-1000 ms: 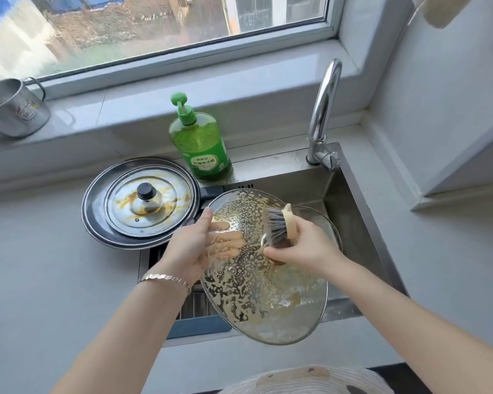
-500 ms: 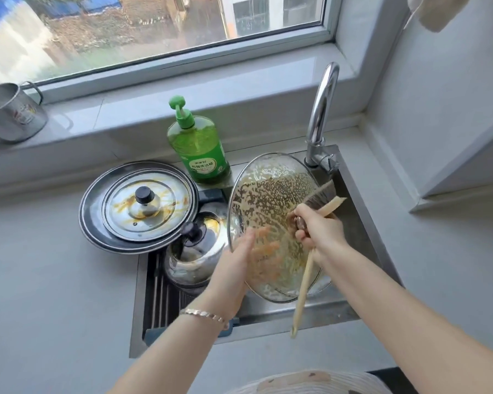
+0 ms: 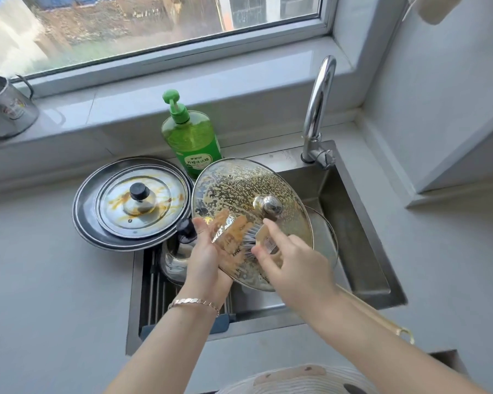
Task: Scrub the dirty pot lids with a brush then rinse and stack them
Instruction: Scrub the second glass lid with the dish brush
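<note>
Grey counter (image 3: pixel 54 294) runs below a window, and a steel sink (image 3: pixel 362 223) is set into it at the centre. Over the sink, the glass lid (image 3: pixel 239 186) is held tilted, with its top side and metal knob toward the camera; it is covered with foam and brownish spots. The left hand (image 3: pixel 208 260) holds this lid at its 7 o'clock edge: the thumb lies on the rim, and the fingers are spread under the glass and show through it. The right hand (image 3: pixel 293 265) grips the brush (image 3: pixel 265 241) near its head, and the bristles touch the lid just below the knob. The wooden handle points to 4 o'clock under the forearm.

At 9 o'clock from the glass lid, a stained lid (image 3: pixel 138 200) with a black knob lies on a larger dark-rimmed lid (image 3: pixel 83 211), on the counter. Another lid (image 3: pixel 177 257) with a black knob sits in the left part of the sink. A green soap bottle (image 3: pixel 192 140) stands at 12 o'clock, the faucet (image 3: pixel 318 109) at 1 o'clock, and a metal cup (image 3: pixel 3 109) on the window sill at 10 o'clock.
</note>
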Demonstrator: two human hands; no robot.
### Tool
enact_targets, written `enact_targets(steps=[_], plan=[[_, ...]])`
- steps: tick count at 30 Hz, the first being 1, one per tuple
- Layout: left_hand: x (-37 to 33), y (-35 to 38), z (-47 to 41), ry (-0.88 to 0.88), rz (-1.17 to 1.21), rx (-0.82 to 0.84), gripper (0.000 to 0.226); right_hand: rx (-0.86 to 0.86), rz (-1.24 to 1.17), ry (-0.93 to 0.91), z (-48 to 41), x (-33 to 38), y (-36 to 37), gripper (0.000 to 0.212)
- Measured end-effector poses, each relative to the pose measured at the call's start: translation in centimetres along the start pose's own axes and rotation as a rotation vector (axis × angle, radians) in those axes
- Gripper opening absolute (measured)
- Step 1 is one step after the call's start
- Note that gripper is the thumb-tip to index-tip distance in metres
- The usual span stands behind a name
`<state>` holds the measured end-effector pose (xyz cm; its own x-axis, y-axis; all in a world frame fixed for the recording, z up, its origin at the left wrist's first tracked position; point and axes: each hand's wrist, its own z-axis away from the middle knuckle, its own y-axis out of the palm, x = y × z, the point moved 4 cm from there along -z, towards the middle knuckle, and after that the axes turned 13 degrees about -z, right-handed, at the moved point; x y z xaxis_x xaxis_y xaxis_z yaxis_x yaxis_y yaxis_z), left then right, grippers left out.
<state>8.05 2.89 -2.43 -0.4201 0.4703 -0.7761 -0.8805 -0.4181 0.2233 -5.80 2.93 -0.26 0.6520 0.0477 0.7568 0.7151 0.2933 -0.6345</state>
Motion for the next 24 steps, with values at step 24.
enact_targets(steps=[24], plan=[[-0.9,-1.4,0.6,-0.006,0.167,-0.044,0.053,-0.042,-0.247,0.121,-2.0,-4.6,-1.3,0.038]])
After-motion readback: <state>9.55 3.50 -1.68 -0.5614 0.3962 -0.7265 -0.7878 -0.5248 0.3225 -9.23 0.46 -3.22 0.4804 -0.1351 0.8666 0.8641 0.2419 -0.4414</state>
